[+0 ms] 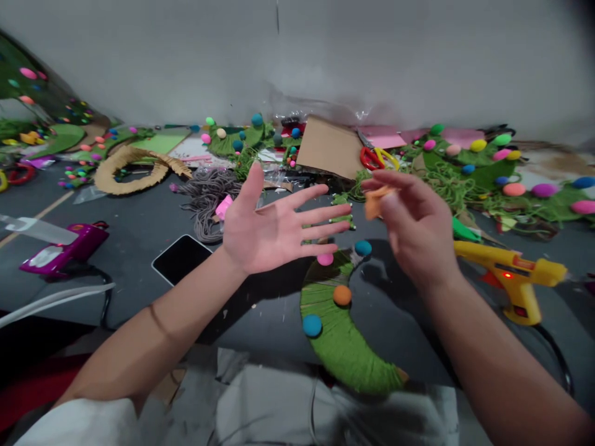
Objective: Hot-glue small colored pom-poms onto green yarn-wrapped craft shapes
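My left hand [274, 229] is held palm up above the table, its fingers spread and nothing in it. Between the thumb and fingers of my right hand [418, 223] is a small, crumpled orange piece [377, 201], perhaps paper or felt; its exact kind is unclear. Below both hands lies a crescent [346, 353] wrapped in green yarn. Fixed along it are blue balls, an orange ball [342, 295] and a pink ball [325, 258]. My left fingertips pass just above its upper end.
A yellow glue gun [523, 272] with a lit red light lies at right, a purple glue gun [65, 248] at left. A phone [181, 259], grey yarn [209, 198], a cardboard ring [130, 170], scissors [372, 158] and cardboard [329, 147] sit behind, among ball-covered green crescents.
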Demonstrator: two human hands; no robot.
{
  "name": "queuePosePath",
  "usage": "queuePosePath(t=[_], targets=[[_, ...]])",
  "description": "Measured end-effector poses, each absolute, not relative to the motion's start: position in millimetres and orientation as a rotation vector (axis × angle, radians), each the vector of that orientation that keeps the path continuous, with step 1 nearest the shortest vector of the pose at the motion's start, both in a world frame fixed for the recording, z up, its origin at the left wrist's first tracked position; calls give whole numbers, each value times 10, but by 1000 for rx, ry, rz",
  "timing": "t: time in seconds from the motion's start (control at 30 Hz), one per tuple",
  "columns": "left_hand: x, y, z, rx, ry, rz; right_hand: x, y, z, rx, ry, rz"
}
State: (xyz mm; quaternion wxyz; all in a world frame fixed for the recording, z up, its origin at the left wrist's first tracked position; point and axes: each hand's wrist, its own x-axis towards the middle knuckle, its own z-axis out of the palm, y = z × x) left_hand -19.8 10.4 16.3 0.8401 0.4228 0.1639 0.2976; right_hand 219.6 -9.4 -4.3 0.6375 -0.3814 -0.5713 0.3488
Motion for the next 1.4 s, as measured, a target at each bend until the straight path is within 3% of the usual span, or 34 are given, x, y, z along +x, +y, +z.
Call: queuePosePath(t=[0.13,0.27,0.4,0.53,0.6,0.73,0.83,1.07,1.2,1.4], targets=[[-217,145,197,1064,415,600,2080,-173,-52,-1041,-1699,535],[-481,266,338,1265,548,627,2152,-126,-29,-1073,-1305,829],[-977,452,457,1802,1007,1042,2219,-32,-67,-1090,-1058,1011],[-1450,657,424,1895,1427,933,2174,-29,-116,-1138,-1171,1160],[-1613,721,370,2033,1554,659,2162,-59,-110,-1162,-1280,1205],[-1750,753,251,2348,1593,156,2178,-123,-61,-1221,-1496,1068],[-1744,781,154,2390,1705,67,2191,-141,-51,-1208,-1512,1004],[-1741,952,0,2356,1742,308,2202,-151,-61,-1242,-1571,996],[-1651,828,193,2466,1739,320,2209,-145,-44,-1250,-1567,966],[-1093,469,461,2401,1434,747,2164,-166,-24,-1245,-1588,972]])
